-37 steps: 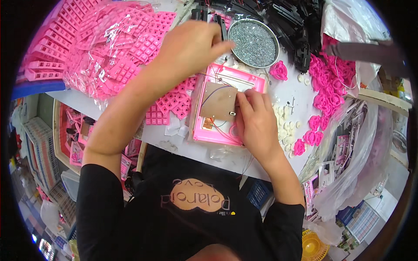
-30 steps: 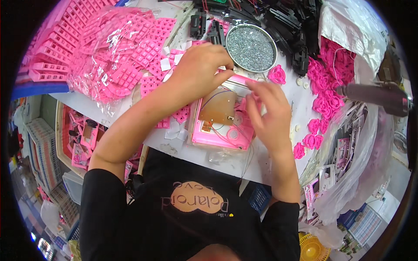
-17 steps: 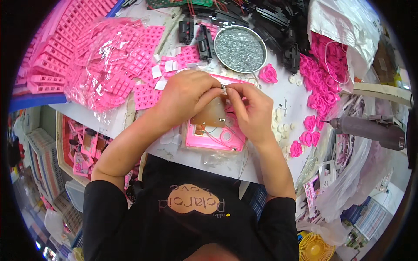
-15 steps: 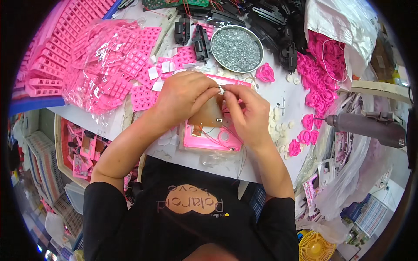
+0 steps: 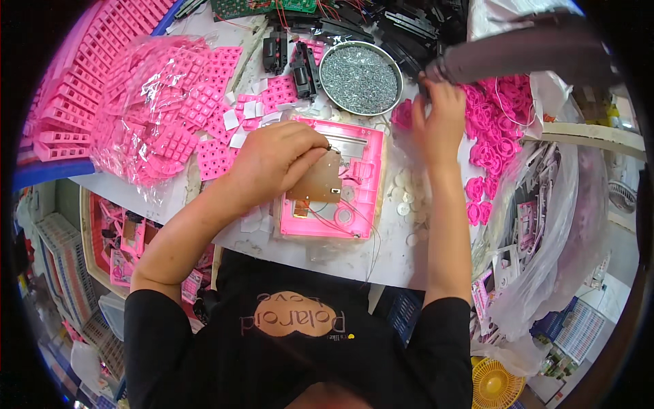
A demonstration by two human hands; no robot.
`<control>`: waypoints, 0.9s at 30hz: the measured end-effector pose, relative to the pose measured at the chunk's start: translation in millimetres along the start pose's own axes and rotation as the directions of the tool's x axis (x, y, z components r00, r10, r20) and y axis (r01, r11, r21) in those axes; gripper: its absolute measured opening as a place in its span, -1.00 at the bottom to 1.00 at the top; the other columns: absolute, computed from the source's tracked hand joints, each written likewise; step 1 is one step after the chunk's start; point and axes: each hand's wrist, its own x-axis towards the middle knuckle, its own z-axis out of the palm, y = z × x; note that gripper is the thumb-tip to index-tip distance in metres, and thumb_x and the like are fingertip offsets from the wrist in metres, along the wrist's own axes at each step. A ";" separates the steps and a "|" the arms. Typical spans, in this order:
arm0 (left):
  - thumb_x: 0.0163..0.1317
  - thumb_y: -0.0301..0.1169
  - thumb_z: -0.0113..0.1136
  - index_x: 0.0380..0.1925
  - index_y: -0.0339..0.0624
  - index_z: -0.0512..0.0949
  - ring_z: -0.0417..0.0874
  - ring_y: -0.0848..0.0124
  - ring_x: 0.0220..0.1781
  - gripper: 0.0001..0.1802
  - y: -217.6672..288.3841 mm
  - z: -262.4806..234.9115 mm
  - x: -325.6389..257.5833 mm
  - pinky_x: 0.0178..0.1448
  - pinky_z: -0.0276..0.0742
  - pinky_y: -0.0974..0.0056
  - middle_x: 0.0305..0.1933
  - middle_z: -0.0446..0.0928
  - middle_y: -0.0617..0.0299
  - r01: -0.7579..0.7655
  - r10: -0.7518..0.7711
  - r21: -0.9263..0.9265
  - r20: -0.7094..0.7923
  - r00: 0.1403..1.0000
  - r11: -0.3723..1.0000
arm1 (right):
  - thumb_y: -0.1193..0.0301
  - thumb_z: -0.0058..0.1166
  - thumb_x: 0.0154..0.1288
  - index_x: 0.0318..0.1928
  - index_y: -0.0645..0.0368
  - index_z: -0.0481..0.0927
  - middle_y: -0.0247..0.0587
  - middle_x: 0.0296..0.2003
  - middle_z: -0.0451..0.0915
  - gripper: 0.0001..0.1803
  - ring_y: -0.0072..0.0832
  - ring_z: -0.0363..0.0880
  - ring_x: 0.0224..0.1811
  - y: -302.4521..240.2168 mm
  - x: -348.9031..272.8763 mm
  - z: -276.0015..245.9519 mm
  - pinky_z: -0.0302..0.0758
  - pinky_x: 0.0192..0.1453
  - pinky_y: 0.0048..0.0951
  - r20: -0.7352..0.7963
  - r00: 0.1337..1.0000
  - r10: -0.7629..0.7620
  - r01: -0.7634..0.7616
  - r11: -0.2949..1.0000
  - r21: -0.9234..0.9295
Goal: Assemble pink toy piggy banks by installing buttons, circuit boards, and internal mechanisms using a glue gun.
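Note:
A pink plastic casing [image 5: 361,221] lies open side up on a pale block at the middle of the bench. On it rests a brown circuit board [image 5: 315,180] with thin wires trailing toward me. My left hand [image 5: 276,157] is closed at the board's upper left edge, thumb and fingertips pinching it there. Farther right, my right hand [image 5: 441,129] reaches up to the front end of a dark electric screwdriver [image 5: 524,51], fingers round its nose. The screwdriver is blurred, its bit end partly hidden by the fingers.
Beyond the casing stands a round tin of screws [image 5: 361,78], beside black plastic parts [image 5: 304,71]. Bagged pink keypads [image 5: 153,109] fill the left. Pink ring-shaped parts [image 5: 490,146] spill on the right, near white discs [image 5: 403,194]. A yellow basket [image 5: 497,382] sits at lower right.
My right hand has left the board and moved up and right to the screwdriver. The screwdriver has swung farther away and leftward. My left hand stays at the board.

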 end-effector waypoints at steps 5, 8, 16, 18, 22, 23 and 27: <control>0.23 -0.49 0.29 -0.28 -0.21 0.63 0.61 0.12 -0.31 -0.92 2.3 -1.2 -2.0 -0.18 0.50 0.12 -0.34 0.60 0.10 0.080 -0.081 -0.028 -0.033 0.996 0.996 | 0.47 0.26 0.10 0.02 -0.02 0.65 -0.28 -0.21 0.71 -0.59 -0.14 0.56 -0.06 24.0 30.8 31.0 0.53 0.00 -0.14 0.142 0.990 0.018 0.013 0.977 -0.214; 0.23 -0.49 0.30 -0.29 -0.22 0.63 0.61 0.13 -0.30 -0.92 -3.6 -3.7 -8.5 -0.17 0.50 0.13 -0.35 0.60 0.11 0.045 -0.044 0.018 -0.070 0.997 0.999 | 0.43 0.30 0.12 -0.01 0.02 0.66 -0.25 -0.21 0.71 -0.64 -0.14 0.57 -0.09 32.9 24.2 26.0 0.51 0.01 -0.14 0.118 0.981 0.156 -0.167 0.982 0.089; 0.24 -0.48 0.29 -0.27 -0.23 0.62 0.62 0.11 -0.28 -0.91 -4.5 -0.6 -8.4 -0.16 0.50 0.12 -0.33 0.60 0.09 0.011 -0.008 0.038 -0.093 0.996 0.999 | 0.43 0.35 0.04 0.04 0.09 0.63 -0.18 -0.12 0.69 -0.53 -0.10 0.51 0.01 18.8 14.4 19.3 0.45 0.18 -0.13 0.146 0.989 0.039 -0.024 0.995 -0.098; 0.24 -0.49 0.28 -0.27 -0.24 0.61 0.62 0.10 -0.28 -0.90 -3.5 -1.2 -6.6 -0.15 0.51 0.12 -0.33 0.60 0.08 0.011 -0.007 0.041 -0.102 0.995 0.999 | 0.48 0.34 0.12 0.05 0.13 0.62 -0.12 -0.14 0.67 -0.57 -0.17 0.56 0.01 23.0 12.6 11.9 0.51 0.13 -0.20 0.074 0.988 0.136 -0.142 0.986 0.089; 0.25 -0.50 0.26 -0.27 -0.26 0.60 0.62 0.09 -0.26 -0.91 -5.3 -5.2 -16.0 -0.14 0.51 0.13 -0.29 0.60 0.06 0.122 -0.123 -0.014 -0.135 0.983 0.992 | 0.54 0.24 0.33 0.10 0.30 0.56 -0.17 -0.07 0.61 -0.65 -0.42 0.58 0.04 -23.2 -20.6 -23.0 0.54 0.15 -0.38 -0.043 0.848 0.529 -0.381 0.663 0.645; 0.25 -0.50 0.26 -0.27 -0.26 0.60 0.63 0.09 -0.25 -0.91 -4.7 -7.2 -17.7 -0.14 0.51 0.13 -0.28 0.60 0.05 0.161 -0.165 -0.042 -0.141 0.976 0.986 | 0.55 0.22 0.35 0.12 0.33 0.53 -0.18 -0.03 0.59 -0.65 -0.45 0.58 0.04 -36.6 -31.3 -31.1 0.52 0.19 -0.40 -0.071 0.788 0.612 -0.383 0.577 0.721; 0.25 -0.51 0.24 -0.26 -0.25 0.60 0.63 0.08 -0.22 -0.91 -5.5 -4.8 -17.2 -0.11 0.51 0.11 -0.25 0.60 0.06 0.141 -0.149 -0.063 -0.143 0.979 0.988 | 0.37 0.06 0.51 0.30 0.25 0.40 -0.18 0.03 0.59 -0.56 -0.37 0.56 0.09 -59.2 -83.6 -64.8 0.52 0.18 -0.31 0.204 0.466 0.861 -0.244 -0.097 0.965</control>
